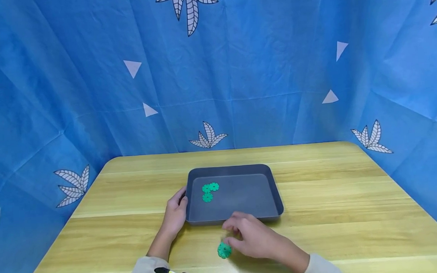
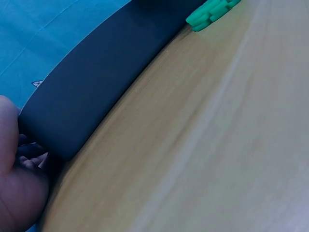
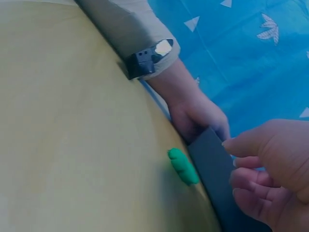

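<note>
Three notched green plastic discs (image 1: 209, 199) inside, nearer the left hand (image 1: 175, 215) — a matching green stack (image 1: 224, 250) sits outside!
Left fingers grip the dark-grey rectangular tray (image 1: 242, 198); the right hand (image 1: 252, 235) hovers beside the stack — empty, loosely bent.

The tray (image 1: 242, 196) at the frame's centre has a smooth, matt dark finish; whether it is plastic or coated metal cannot be told. The green discs (image 1: 207, 197) inside it and the green stack (image 1: 224, 252) at lower centre look like moulded plastic. The worktop (image 1: 332, 196) shows smooth wood grain with a faint sheen. Behind, across the upper frame, hangs creased cloth (image 1: 266, 70), softly lustrous. The sleeve (image 1: 146, 270) at lower left is matt fabric.
</note>
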Motion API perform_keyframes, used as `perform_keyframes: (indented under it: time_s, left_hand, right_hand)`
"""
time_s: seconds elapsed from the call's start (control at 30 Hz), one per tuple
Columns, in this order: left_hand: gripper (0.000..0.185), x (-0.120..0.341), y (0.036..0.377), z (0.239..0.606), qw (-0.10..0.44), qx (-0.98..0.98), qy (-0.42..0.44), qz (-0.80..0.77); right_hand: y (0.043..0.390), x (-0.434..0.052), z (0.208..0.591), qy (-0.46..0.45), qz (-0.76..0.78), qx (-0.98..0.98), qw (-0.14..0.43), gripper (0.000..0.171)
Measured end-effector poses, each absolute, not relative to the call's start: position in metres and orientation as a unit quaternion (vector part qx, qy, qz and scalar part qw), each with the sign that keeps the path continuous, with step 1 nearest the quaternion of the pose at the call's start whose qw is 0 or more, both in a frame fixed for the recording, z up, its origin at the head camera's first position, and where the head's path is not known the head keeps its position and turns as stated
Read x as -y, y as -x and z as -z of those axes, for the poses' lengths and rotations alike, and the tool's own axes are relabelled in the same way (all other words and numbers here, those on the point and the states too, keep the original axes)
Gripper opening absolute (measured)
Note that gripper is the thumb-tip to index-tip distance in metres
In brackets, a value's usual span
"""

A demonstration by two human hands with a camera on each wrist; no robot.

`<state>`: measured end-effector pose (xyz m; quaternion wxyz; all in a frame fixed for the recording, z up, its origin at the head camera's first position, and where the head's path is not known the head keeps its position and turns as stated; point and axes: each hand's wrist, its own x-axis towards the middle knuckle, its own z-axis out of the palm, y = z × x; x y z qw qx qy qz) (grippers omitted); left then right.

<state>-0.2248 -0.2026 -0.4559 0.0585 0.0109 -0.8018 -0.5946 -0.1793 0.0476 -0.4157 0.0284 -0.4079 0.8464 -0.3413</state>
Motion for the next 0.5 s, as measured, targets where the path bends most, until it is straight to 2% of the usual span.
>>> perform_keyframes:
  time_s: [0.3, 0.5]
  left_hand:
    - [0.041, 0.203, 0.223, 0.454, 0.055, 0.798, -0.009, 0.600]
    - [0.042, 0.203, 0.223, 0.454, 0.054, 0.796, -0.007, 0.603]
  right_hand:
    - [0.197, -0.045, 0.405, 0.356, 0.415, -0.834, 0.072, 0.024]
    - [0.207, -0.043, 0.402, 0.340, 0.423, -0.837, 0.062, 0.025]
